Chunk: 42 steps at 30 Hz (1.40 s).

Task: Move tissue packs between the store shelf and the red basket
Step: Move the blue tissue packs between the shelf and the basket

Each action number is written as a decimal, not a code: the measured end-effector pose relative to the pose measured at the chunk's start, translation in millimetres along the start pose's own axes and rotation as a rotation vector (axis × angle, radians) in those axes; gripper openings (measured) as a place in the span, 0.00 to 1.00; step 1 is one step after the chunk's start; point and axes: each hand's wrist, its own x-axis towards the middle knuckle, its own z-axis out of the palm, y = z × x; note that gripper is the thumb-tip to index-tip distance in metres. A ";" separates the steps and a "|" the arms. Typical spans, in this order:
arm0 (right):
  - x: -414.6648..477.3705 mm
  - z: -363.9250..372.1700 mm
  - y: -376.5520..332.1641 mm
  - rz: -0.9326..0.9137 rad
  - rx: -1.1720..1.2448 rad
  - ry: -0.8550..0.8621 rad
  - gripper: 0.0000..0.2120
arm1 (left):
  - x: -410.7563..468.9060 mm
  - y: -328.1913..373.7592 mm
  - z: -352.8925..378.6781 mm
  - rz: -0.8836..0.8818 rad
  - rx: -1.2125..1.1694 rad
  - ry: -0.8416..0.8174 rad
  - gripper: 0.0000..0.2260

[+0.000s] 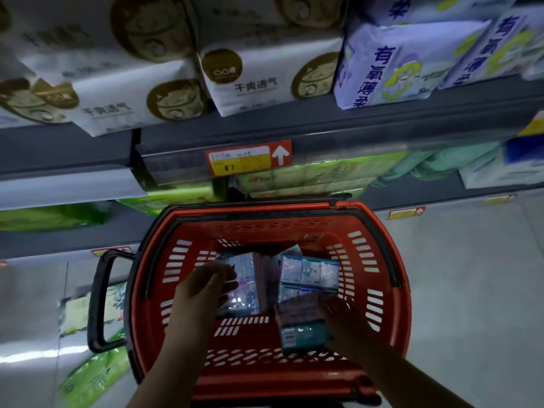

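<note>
The red basket (391,278) stands on the floor below the store shelf (294,134). Inside it lie three tissue packs with cartoon prints. My left hand (203,293) rests over the left pack (244,287), fingers curled on its near edge. My right hand (344,319) grips the near pack (300,325), which is tilted with its teal end towards me. A third pack (309,272) lies at the far right of the basket floor, untouched. Whether the left hand truly grips its pack is unclear.
White and lilac soft packs (256,81) fill the upper shelf, with a red and yellow price tag (247,159) on its edge. Green packs (309,175) sit on the lower shelves. The basket's black handle (100,301) sticks out left. Grey floor lies to the right.
</note>
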 end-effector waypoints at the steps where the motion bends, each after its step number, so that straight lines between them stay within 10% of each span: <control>1: -1.8 -4.8 -1.4 -0.055 -0.035 0.021 0.44 | -0.6 -1.3 0.5 0.003 0.002 -0.002 0.10; 21: -2.5 10.9 -6.4 0.036 -0.054 0.222 0.33 | -8.6 -13.3 2.6 -0.027 0.052 -0.014 0.09; 36: -68.6 -113.7 0.3 0.203 1.266 0.123 0.19 | -46.9 14.1 -19.9 -0.048 -0.010 -0.043 0.09; 42: -101.3 -150.7 -21.6 0.140 1.672 0.035 0.36 | -75.0 40.7 -32.1 0.009 -0.032 -0.104 0.06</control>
